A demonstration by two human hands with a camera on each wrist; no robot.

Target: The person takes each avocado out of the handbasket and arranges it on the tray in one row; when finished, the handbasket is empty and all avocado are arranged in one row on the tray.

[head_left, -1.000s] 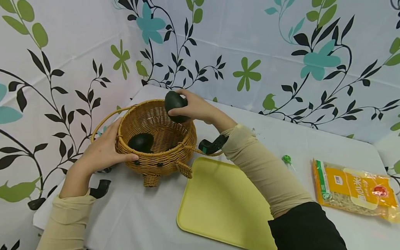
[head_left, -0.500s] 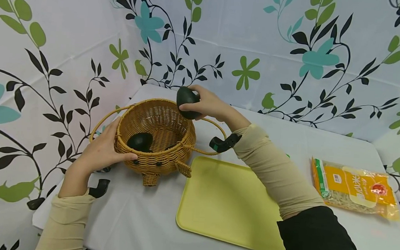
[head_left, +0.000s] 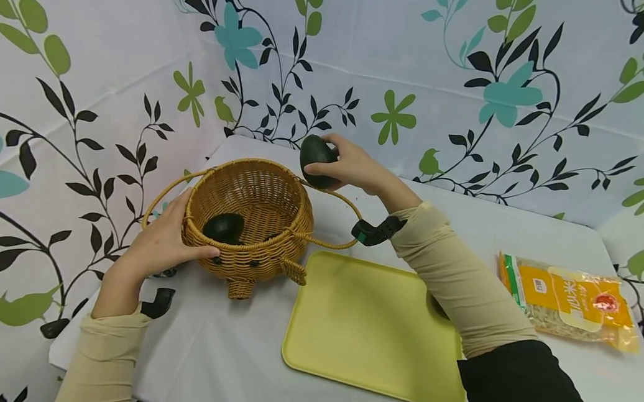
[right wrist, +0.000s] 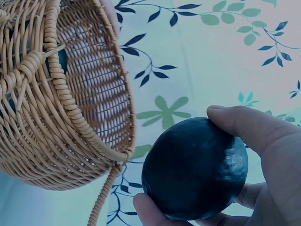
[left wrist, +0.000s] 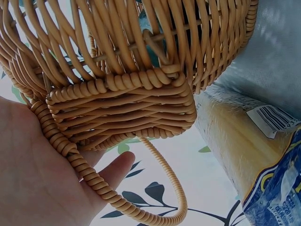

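Observation:
In the head view my right hand (head_left: 352, 164) holds a dark green avocado (head_left: 318, 157) beyond the back right of the wicker basket (head_left: 290, 248), higher than its rim. The right wrist view shows the thumb and fingers round this avocado (right wrist: 193, 167), apart from the basket (right wrist: 89, 136). My left hand (head_left: 156, 239) grips the basket's left side, thumb along the front below the rim. A second avocado (head_left: 223, 226) lies inside the basket at the left. In the left wrist view a wicker handle (left wrist: 108, 190) crosses in front of the left hand (left wrist: 42, 169).
A yellow tray (head_left: 369, 329) lies right of the basket, with a dark thing (head_left: 437, 305) partly hidden by the right sleeve. An orange bag (head_left: 570, 302) of grain lies farther right. A clear and blue package (left wrist: 249, 141) shows beside the basket in the left wrist view.
My right hand has carried the avocado rightward and slightly up, from over the basket's back right rim to beyond it. The left hand and the basket stay in place.

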